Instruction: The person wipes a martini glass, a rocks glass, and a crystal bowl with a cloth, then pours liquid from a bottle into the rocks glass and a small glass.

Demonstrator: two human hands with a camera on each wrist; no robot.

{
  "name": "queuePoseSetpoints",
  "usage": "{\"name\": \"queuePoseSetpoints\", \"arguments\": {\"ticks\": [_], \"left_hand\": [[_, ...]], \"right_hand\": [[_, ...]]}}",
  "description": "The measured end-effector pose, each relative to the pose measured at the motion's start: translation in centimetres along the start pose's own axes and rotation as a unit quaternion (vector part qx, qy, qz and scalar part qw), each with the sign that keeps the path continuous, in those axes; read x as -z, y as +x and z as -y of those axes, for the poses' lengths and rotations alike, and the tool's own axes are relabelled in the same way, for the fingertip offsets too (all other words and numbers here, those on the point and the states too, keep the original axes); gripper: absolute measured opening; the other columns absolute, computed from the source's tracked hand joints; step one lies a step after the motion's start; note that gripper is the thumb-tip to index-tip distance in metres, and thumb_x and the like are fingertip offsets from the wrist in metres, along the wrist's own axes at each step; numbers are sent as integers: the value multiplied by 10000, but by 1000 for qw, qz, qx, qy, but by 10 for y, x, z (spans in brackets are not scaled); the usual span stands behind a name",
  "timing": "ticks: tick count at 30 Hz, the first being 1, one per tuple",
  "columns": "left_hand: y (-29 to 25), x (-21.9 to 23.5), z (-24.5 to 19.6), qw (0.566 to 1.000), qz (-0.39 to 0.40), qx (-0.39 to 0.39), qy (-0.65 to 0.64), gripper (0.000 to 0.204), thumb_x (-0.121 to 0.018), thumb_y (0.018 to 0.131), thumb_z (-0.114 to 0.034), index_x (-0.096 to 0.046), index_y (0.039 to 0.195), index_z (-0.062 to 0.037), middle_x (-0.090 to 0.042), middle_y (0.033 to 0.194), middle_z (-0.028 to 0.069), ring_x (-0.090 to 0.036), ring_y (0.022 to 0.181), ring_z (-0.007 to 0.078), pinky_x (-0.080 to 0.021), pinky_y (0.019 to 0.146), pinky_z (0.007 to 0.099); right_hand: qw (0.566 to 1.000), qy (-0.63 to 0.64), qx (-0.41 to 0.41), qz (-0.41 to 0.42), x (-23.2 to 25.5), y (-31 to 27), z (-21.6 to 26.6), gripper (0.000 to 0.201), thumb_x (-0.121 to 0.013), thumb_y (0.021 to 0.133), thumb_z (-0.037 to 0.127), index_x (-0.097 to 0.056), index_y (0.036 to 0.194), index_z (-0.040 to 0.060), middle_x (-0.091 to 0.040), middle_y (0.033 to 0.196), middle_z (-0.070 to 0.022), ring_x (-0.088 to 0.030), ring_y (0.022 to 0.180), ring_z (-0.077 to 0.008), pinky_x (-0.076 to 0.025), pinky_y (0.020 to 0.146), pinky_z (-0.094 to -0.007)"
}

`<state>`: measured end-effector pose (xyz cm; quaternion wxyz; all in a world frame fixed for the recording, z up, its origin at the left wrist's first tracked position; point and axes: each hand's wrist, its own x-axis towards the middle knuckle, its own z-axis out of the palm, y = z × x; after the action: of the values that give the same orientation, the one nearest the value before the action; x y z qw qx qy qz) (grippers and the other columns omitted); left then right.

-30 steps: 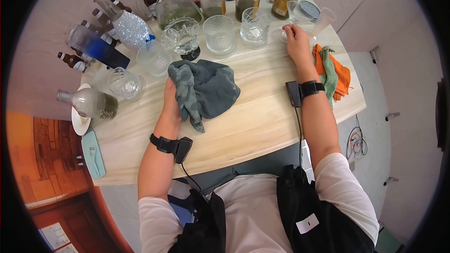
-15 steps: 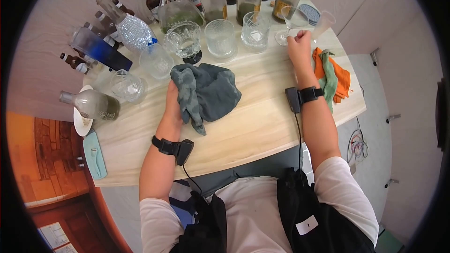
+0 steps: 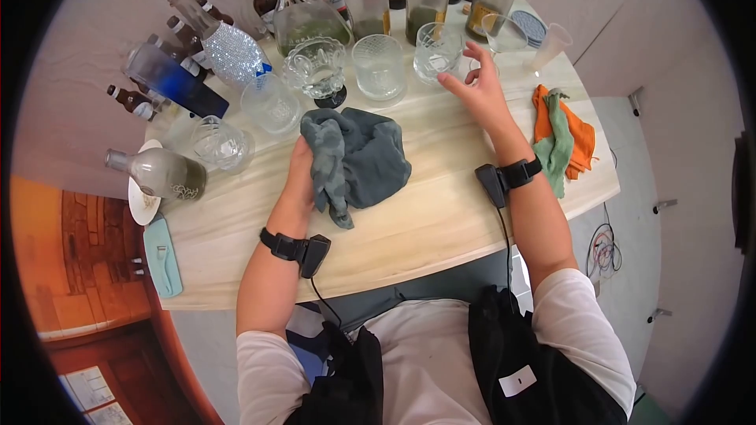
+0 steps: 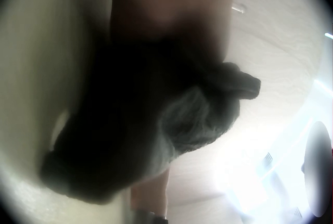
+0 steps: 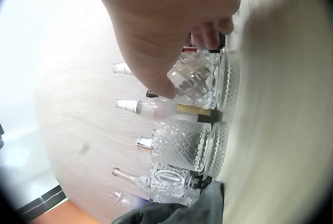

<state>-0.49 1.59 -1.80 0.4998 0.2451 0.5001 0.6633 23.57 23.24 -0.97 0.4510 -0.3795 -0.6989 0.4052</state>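
My left hand point(image 3: 301, 171) holds a bunched dark grey cloth point(image 3: 364, 161) over the table; its fingers are hidden in the folds. Dark in the left wrist view, the cloth point(image 4: 200, 122) hangs around that hand. At the back right, my right hand point(image 3: 483, 96) is empty, thumb and fingers spread apart. It reaches toward a cut-glass tumbler point(image 3: 435, 53), the thumb overlapping its edge. In the right wrist view that tumbler point(image 5: 195, 78) stands just beyond the thumb. A martini glass point(image 3: 504, 31) stands behind the fingers.
Left of the tumbler stand another tumbler point(image 3: 379, 69), a footed glass bowl point(image 3: 316, 71) and more glasses. Several bottles line the back. Orange point(image 3: 581, 138) and green cloths point(image 3: 557, 142) lie at the right, near a frosted cup point(image 3: 553, 47). A teal board point(image 3: 161, 258) lies front left.
My right hand has let go of the martini glass and moved left toward the cut-glass tumbler, its fingers spreading. The left hand and grey cloth have stayed nearly in place.
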Motion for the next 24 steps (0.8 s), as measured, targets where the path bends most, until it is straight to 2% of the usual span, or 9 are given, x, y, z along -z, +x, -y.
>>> {"name": "queuePoseSetpoints", "arguments": {"ticks": [2, 5, 6, 8, 11, 12, 14, 20, 24], "left_hand": [[-6, -7, -6, 999, 38, 8, 5, 388, -527, 1004, -283, -519, 1331, -75, -607, 1189, 43, -591, 1044, 151, -505, 880, 302], [-7, 0, -2, 993, 101, 49, -22, 418, -516, 1016, -293, -502, 1355, -48, -597, 1222, 47, -583, 1082, 159, -498, 941, 322], [-8, -2, -2, 985, 157, 67, 16, 413, -513, 1019, -276, -498, 1356, -37, -590, 1242, 49, -578, 1098, 156, -498, 944, 324], [-9, -5, -6, 960, 248, 111, 64, 423, -533, 1018, -212, -469, 1380, -4, -565, 1307, 51, -553, 1166, 149, -470, 991, 321], [-7, -10, -3, 937, 321, 97, 103, 459, -557, 1010, -178, -433, 1415, -2, -548, 1341, 50, -528, 1214, 157, -426, 1043, 322], [-7, -9, 0, 936, 326, 80, 105, 505, -585, 998, -163, -401, 1440, -2, -528, 1373, 48, -501, 1249, 164, -388, 1079, 326], [-9, -11, -2, 937, 321, 81, 107, 514, -593, 994, -161, -397, 1442, -3, -521, 1380, 49, -496, 1255, 166, -388, 1079, 328], [-7, -14, 3, 949, 282, 56, 130, 476, -592, 987, -125, -424, 1413, 2, -578, 1325, 73, -564, 1193, 173, -440, 1042, 332], [-9, -25, -7, 985, 159, 23, 65, 410, -587, 980, -95, -466, 1365, -29, -631, 1209, 71, -621, 1084, 168, -528, 920, 332]], "right_hand": [[999, -29, 16, 4, -7, 5, -8, 964, -869, 710, 308, -362, 1460, -23, -497, 1363, -150, -481, 771, -115, -459, 704, -270], [999, -24, 4, 27, -16, 8, -6, 988, -879, 700, 321, -355, 1465, -20, -482, 1402, -156, -572, 888, -154, -489, 780, -286], [999, -20, 5, 27, -16, 7, 1, 988, -879, 700, 321, -355, 1465, -20, -482, 1402, -156, -572, 888, -154, -489, 780, -286], [998, 1, -39, 58, -13, 5, 15, 957, -878, 700, 316, -384, 1447, -20, -444, 1453, -179, -599, 1048, -208, -498, 874, -316], [995, -37, -74, 57, -9, 8, 14, 912, -876, 683, 302, -434, 1416, -12, -494, 1377, -195, -573, 1136, -263, -473, 959, -347], [995, -31, -71, 55, -10, 10, 6, 912, -876, 683, 302, -434, 1416, -12, -494, 1377, -195, -573, 1136, -263, -473, 959, -347], [996, -60, 61, 5, -17, 14, -15, 834, -862, 654, 281, -500, 1352, 3, -538, 1280, -178, -542, 1168, -294, -447, 992, -377], [988, -80, 131, -19, -9, 8, -3, 749, -837, 622, 270, -535, 1258, 16, -537, 1228, -155, -527, 1179, -320, -425, 1014, -403], [968, -122, 216, -28, 3, -6, 30, 750, -841, 616, 247, -525, 1257, 20, -542, 1215, -158, -523, 1183, -328, -414, 1028, -411]]}}
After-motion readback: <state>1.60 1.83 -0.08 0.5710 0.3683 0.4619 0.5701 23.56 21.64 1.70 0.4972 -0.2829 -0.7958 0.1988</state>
